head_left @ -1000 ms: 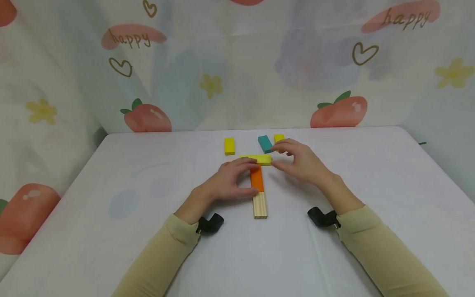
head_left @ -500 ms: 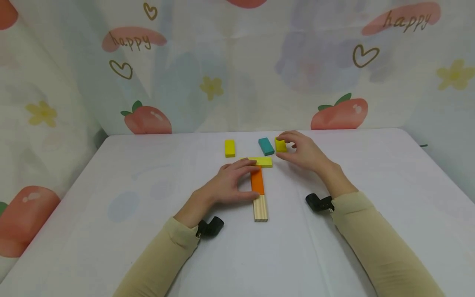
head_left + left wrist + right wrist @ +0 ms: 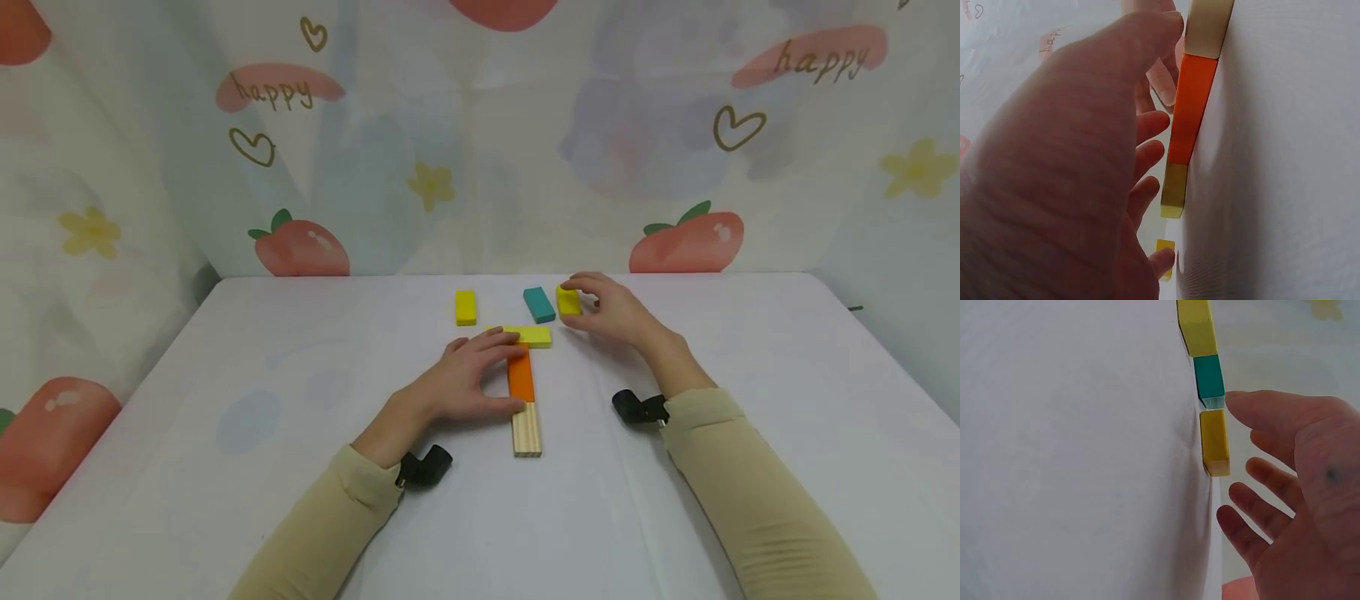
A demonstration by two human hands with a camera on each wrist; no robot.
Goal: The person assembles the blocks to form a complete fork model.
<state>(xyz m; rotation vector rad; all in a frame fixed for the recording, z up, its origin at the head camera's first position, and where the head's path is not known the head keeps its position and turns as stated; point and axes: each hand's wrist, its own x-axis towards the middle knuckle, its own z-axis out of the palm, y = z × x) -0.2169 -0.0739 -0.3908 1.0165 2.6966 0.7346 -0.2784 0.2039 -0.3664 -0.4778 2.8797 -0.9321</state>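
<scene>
An orange block (image 3: 521, 375) lies flat, with a plain wood block (image 3: 527, 433) at its near end and a yellow block (image 3: 536, 337) crosswise at its far end. Over this row is my left hand (image 3: 457, 383), its thumb near the wood block and its fingers spread over the orange and crosswise yellow blocks. Whether they touch is hard to tell. Farther right, my right hand (image 3: 622, 317) has thumb and forefinger apart around another yellow block (image 3: 567, 301). In the right wrist view this yellow block (image 3: 1215, 440) lies on the table, just beside the thumb (image 3: 1260, 409).
A teal block (image 3: 538, 305) lies slanted just left of the right-hand yellow block. One more yellow block (image 3: 466, 308) stands apart to the left. A white cloth covers the table (image 3: 300, 500); a printed curtain (image 3: 495, 167) hangs behind its far edge.
My right hand has moved slightly farther out and now spans the right-hand yellow block. My left hand stays over the row, and the view has tilted up a little.
</scene>
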